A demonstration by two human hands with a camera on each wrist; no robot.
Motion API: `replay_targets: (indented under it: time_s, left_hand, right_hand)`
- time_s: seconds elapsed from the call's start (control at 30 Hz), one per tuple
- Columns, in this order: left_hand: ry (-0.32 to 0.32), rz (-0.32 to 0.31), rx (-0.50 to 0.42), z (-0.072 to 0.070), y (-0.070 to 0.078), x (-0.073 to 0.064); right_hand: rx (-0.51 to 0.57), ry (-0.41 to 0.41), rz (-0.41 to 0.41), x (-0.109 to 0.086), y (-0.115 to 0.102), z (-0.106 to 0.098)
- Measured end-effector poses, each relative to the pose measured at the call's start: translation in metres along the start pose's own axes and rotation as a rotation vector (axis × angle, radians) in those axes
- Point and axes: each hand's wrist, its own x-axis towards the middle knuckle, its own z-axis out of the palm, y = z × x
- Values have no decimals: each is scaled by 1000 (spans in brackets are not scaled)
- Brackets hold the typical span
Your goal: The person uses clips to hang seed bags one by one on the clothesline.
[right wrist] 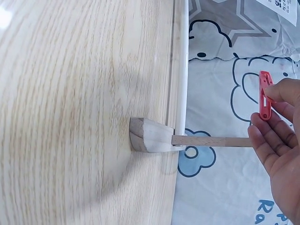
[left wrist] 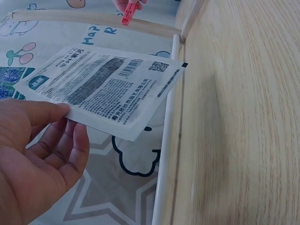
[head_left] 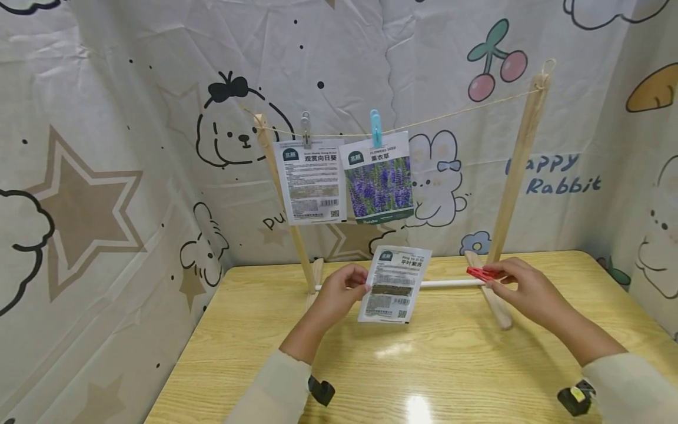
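Note:
My left hand (head_left: pixel 343 293) pinches a white seed packet (head_left: pixel 396 285) by its left edge, held up above the table with the printed text side toward me. In the left wrist view the thumb lies on the front of the packet (left wrist: pixel 103 86) and the fingers are behind it. To the right, my right hand (head_left: pixel 524 288) pinches a red clothespin (head_left: pixel 481 274) between thumb and fingers, near the right post. Two more packets hang on a string: a text-side packet (head_left: pixel 312 188) under a grey clothespin (head_left: pixel 306 129), and a lavender packet (head_left: pixel 378 182) under a blue clothespin (head_left: pixel 376 128).
The string (head_left: pixel 450 115) runs between a left wooden post (head_left: pixel 286 200) and a taller-looking right wooden post (head_left: pixel 518 171). A white rod (head_left: pixel 450 284) joins the posts low down, and wooden feet (head_left: pixel 498 309) rest on the table (head_left: pixel 371 377). A printed cloth (head_left: pixel 159 88) hangs behind.

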Motion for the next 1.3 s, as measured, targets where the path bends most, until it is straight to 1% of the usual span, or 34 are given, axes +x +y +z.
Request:
replay_targets:
  time_s: [0.13,0.3,0.57,0.63,0.87,1.07,1.3]
  left_hand:
    - [-3,-2,-15,-1,1,0]
    - [2,-2,-26,0,3,1]
    - [-14,-17,-6,0,5,1]
    - [-17,-17,-1,0,5,1]
    - [-18,-7,3,1,6,2]
    - [-9,-18,12,2,7,4]
    - [-4,-30,2,5,8,6]
  right_hand:
    - [4,-6,-9,1,-1,-2]
    - [-22,0,-17,1,-2,-4]
    - [-24,13,-16,2,-3,-7]
    - [-24,20,-18,2,-3,-8]
    - [-36,70,-69,3,-3,-11]
    - [-49,87,-73,3,-5,-16]
    - [-49,101,-75,3,-7,-19]
